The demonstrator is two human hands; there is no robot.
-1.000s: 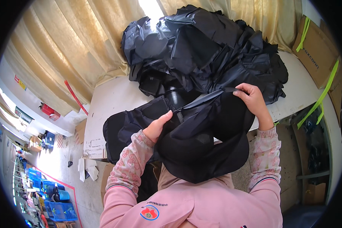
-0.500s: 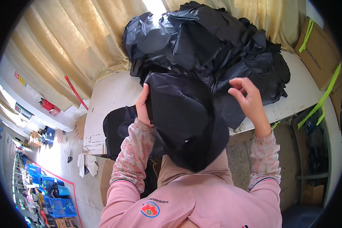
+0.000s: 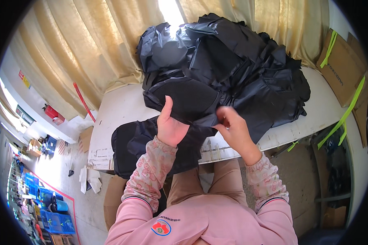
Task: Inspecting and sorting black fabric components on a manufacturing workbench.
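Note:
A black fabric piece with a rounded mesh panel (image 3: 184,96) lies across the front of the heap, its near edge raised toward me. My left hand (image 3: 172,130) is at its near left side, thumb stretched up in front of the mesh. The left fingers are hidden behind the dark fabric. At the near right corner, my right hand (image 3: 235,132) pinches the edge of the piece between thumb and fingers, slightly blurred. On the table's front left lies a second dark fabric stack (image 3: 137,145), partly overhanging the edge below my left hand.
A big heap of shiny black fabric pieces (image 3: 270,96) covers the back and right of the white table (image 3: 106,122). Behind hang beige curtains (image 3: 81,49). Cardboard (image 3: 341,65) with yellow-green straps leans at the right. Blue crates (image 3: 57,222) stand on the floor far left.
The black piece has gone from above my lap to the table by the heap, its mesh side now showing. My right hand, empty before, has moved left and closed on its edge.

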